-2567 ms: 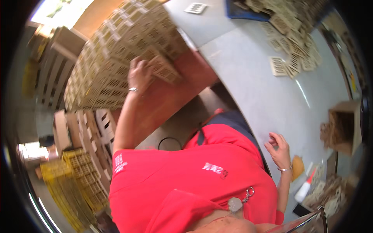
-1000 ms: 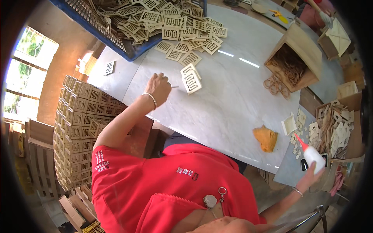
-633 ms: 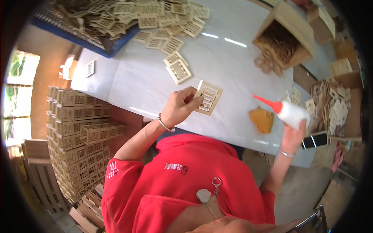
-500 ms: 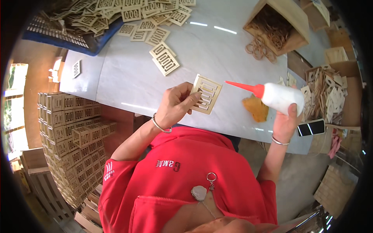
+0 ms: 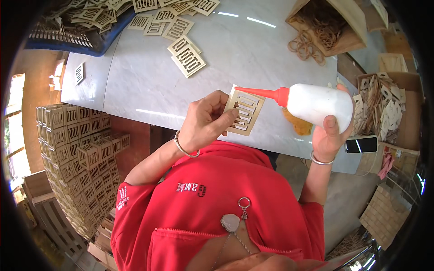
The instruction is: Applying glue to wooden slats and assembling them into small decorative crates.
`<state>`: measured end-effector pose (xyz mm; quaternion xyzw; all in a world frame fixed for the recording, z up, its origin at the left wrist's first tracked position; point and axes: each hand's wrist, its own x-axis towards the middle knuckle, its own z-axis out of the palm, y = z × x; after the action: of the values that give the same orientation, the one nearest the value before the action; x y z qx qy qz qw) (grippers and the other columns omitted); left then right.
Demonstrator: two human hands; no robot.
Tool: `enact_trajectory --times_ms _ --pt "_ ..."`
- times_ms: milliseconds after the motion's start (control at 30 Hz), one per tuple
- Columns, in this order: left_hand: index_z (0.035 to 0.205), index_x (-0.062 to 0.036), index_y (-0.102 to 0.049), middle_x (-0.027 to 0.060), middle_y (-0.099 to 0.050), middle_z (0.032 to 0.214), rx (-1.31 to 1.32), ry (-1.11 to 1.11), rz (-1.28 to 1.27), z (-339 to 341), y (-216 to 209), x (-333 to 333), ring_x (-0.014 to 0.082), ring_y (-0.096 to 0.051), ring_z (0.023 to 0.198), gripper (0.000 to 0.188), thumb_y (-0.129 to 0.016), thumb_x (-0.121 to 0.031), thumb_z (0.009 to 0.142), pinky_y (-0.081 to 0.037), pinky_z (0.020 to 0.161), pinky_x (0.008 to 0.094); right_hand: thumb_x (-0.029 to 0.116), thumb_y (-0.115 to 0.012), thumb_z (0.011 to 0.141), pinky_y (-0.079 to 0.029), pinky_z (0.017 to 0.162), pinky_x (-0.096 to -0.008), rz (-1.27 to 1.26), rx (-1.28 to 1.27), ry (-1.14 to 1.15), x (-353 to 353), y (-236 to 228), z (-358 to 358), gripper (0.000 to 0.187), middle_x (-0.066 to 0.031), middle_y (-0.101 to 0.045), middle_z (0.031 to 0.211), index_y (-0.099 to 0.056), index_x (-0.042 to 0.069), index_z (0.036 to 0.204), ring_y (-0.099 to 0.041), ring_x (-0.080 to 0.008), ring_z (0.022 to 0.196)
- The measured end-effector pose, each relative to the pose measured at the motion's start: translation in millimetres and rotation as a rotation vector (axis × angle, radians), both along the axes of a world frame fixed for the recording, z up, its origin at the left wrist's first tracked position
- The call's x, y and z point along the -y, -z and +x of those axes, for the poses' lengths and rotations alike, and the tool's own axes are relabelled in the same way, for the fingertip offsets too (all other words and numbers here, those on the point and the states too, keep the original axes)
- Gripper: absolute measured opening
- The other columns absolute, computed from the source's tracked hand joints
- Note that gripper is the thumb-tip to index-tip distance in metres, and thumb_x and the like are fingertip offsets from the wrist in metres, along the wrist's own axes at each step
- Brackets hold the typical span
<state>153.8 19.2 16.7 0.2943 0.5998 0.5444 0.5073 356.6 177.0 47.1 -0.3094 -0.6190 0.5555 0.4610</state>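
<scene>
Between the thumb and fingers of my left hand (image 5: 209, 116) is a flat wooden panel (image 5: 246, 111) with slots cut through it, held tilted above the table's near edge. My right hand (image 5: 331, 139) grips a white squeeze bottle (image 5: 320, 105) lying sideways in the air. Its long red nozzle (image 5: 260, 93) points left, with the tip at the panel's upper left corner. Whether anything flows from the tip is too small to see. Beyond my left hand, more slotted panels (image 5: 188, 62) lie overlapping on the table.
A blue crate (image 5: 101, 49) heaped with panels stands far left. Stacked slotted wooden boxes (image 5: 81, 153) rise left of the table (image 5: 149, 86). At right are a wooden box (image 5: 346, 56) spilling rubber bands, a carton (image 5: 413, 90) of wooden pieces, a phone (image 5: 361, 144) and a yellow-orange item (image 5: 298, 124).
The bottle in my right hand has moved left and levelled out, bringing its nozzle tip from beside the panel to its upper corner. My left hand keeps its hold on the panel.
</scene>
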Motion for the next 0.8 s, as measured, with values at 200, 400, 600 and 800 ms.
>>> enact_trajectory --times_ms 200,400,600,800 --pt "0.091 0.0051 -0.054 0.0087 -0.065 0.077 0.020 -0.002 -0.015 -0.5 -2.3 0.2 0.0076 -0.060 0.062 0.016 -0.058 -0.009 0.086 -0.047 0.048 0.0214 0.033 -0.072 0.074 -0.045 0.090 -0.0410 0.110 0.046 -0.072 -1.8 -2.3 0.6 0.072 -0.0156 -0.051 0.110 -0.039 -0.005 0.126 -0.056 -0.0302 0.102" --pt "0.091 0.0048 -0.054 0.0087 -0.065 0.078 0.050 -0.003 0.001 0.2 -1.6 2.1 0.0080 -0.060 0.064 0.014 -0.057 -0.009 0.087 -0.048 0.048 0.0207 0.028 -0.071 0.075 -0.045 0.091 -0.0462 0.138 0.050 -0.089 -0.5 -6.5 7.3 0.069 -0.0171 -0.051 0.110 -0.038 -0.004 0.126 -0.057 -0.0332 0.100" --pt "0.092 0.0046 -0.054 0.0085 -0.065 0.077 0.054 -0.020 -0.015 -0.6 -5.4 4.7 0.0076 -0.060 0.064 0.013 -0.056 -0.008 0.088 -0.048 0.049 0.0203 0.027 -0.071 0.074 -0.045 0.091 -0.0479 0.177 0.070 -0.072 -2.6 -8.6 25.0 0.069 -0.0167 -0.050 0.110 -0.038 -0.003 0.126 -0.057 -0.0350 0.100" --pt "0.091 0.0052 -0.053 0.0098 -0.064 0.079 0.102 -0.024 0.010 -1.2 -6.8 4.8 0.0085 -0.060 0.064 0.012 -0.055 -0.006 0.088 -0.048 0.049 0.0212 0.027 -0.071 0.074 -0.044 0.092 -0.0489 0.155 0.046 -0.057 -4.2 -7.2 38.0 0.069 -0.0171 -0.050 0.110 -0.037 -0.005 0.126 -0.056 -0.0370 0.103"
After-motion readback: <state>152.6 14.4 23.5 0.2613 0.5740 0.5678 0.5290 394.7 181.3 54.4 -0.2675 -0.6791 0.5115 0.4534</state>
